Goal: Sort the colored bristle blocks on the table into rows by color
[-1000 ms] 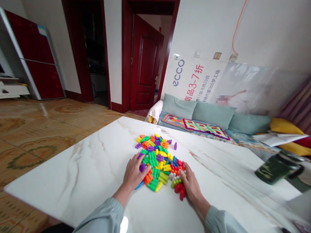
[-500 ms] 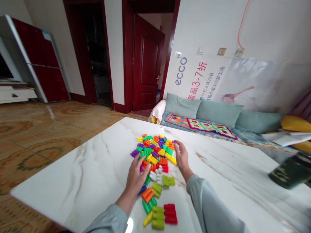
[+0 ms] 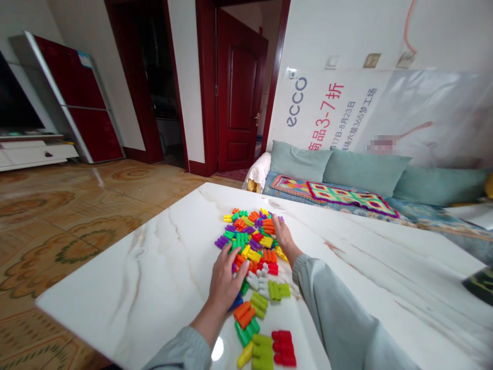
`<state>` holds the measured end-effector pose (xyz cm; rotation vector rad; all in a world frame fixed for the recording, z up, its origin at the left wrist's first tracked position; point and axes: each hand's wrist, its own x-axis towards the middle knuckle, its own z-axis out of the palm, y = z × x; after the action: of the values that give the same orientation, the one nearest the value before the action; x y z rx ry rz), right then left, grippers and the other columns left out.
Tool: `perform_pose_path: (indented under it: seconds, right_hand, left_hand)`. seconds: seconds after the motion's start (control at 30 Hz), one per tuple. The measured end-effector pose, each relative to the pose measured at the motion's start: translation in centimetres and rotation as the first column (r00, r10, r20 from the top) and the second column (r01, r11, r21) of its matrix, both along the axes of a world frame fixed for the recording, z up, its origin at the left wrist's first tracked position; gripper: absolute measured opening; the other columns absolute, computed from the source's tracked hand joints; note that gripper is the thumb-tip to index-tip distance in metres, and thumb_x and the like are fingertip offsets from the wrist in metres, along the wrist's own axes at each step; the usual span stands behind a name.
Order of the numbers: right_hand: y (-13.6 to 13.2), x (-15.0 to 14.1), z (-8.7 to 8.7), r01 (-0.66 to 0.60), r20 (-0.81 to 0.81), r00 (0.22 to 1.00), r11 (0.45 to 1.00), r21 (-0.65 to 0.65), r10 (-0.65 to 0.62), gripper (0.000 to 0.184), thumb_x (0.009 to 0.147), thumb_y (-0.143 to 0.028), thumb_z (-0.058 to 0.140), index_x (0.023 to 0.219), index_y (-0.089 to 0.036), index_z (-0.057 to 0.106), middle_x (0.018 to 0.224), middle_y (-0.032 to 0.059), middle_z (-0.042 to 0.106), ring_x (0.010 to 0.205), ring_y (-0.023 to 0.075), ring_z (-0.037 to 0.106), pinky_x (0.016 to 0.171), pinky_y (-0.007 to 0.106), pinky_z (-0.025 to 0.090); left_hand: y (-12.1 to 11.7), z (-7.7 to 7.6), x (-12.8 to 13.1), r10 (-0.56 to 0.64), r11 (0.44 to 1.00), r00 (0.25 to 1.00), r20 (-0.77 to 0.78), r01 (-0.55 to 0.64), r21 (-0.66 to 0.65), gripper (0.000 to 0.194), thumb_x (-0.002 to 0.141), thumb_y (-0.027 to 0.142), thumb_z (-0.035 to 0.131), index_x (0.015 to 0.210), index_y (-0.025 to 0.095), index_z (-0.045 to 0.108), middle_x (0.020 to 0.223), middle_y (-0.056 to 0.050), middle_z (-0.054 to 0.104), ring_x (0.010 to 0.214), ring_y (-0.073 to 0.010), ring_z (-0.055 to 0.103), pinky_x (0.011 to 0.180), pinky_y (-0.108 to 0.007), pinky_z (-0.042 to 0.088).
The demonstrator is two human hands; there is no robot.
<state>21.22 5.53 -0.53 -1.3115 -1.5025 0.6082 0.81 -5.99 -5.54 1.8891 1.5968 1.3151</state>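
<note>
A pile of colourful plastic toy building pieces, each made of rounded finger-like tubes, is spread over the white marbled table. At the pile's left side my left hand has its fingers apart, touching or just over the pieces and holding none. My right hand is at the far right edge, fingers stretched out beside orange and purple pieces; part of its fingertips is hidden. Between my forearms lie a white piece, a lime green piece, an orange piece and a red piece.
A dark camouflage-patterned container stands at the table's right edge. Behind the table is a sofa with teal cushions and a crocheted cover. Further back are a red door and a red fridge.
My right hand has moved a little left and farther in, against the pile's edge. My left hand stays by the same pieces. The camera view has turned slightly left.
</note>
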Motion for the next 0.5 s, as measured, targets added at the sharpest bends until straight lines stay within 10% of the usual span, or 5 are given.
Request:
perform_pose_path:
  seconds: [0.13, 0.3, 0.5]
  right_hand:
    - [-4.4, -2.3, 3.0, -0.147, 0.046, 0.988, 0.988, -0.043, 0.149, 0.072, 0.086, -0.073, 0.041, 0.126, -0.017, 0.062, 0.129, 0.0125, 0.063, 0.122, 0.0286, 0.056, 0.107, 0.044, 0.041]
    - [-17.0, -0.4, 4.8, -0.251, 0.299, 0.922, 0.968, -0.026, 0.247, 0.060, 0.088, -0.061, 0.050, 0.137, -0.026, 0.054, 0.138, 0.0076, 0.056, 0.129, 0.0287, 0.050, 0.110, 0.048, 0.037]
    - [-31.1, 3.3, -2.2, -0.332, 0.543, 0.728, 0.909, -0.254, 0.418, 0.098, 0.069, -0.062, 0.073, 0.151, -0.034, 0.028, 0.159, 0.0048, 0.017, 0.143, 0.0402, 0.022, 0.110, 0.061, 0.031]
  left_hand:
    - [0.0, 0.4, 0.0, -0.014, 1.000, 0.999, 0.046, 0.014, 0.012, 0.044, 0.090, 0.047, 0.053, 0.125, 0.023, 0.060, 0.144, -0.010, 0.046, 0.135, -0.0288, 0.041, 0.115, -0.050, 0.031]
    - [0.1, 0.6, -0.1, -0.033, 0.999, 0.995, 0.091, 0.030, 0.033, 0.043, 0.089, 0.046, 0.053, 0.124, 0.022, 0.061, 0.140, -0.010, 0.049, 0.134, -0.0283, 0.043, 0.115, -0.049, 0.032]
    - [0.1, 0.7, 0.0, -0.022, 0.999, 0.988, 0.150, 0.015, 0.049, 0.040, 0.089, 0.044, 0.053, 0.120, 0.019, 0.062, 0.138, -0.012, 0.049, 0.132, -0.0274, 0.044, 0.114, -0.046, 0.033]
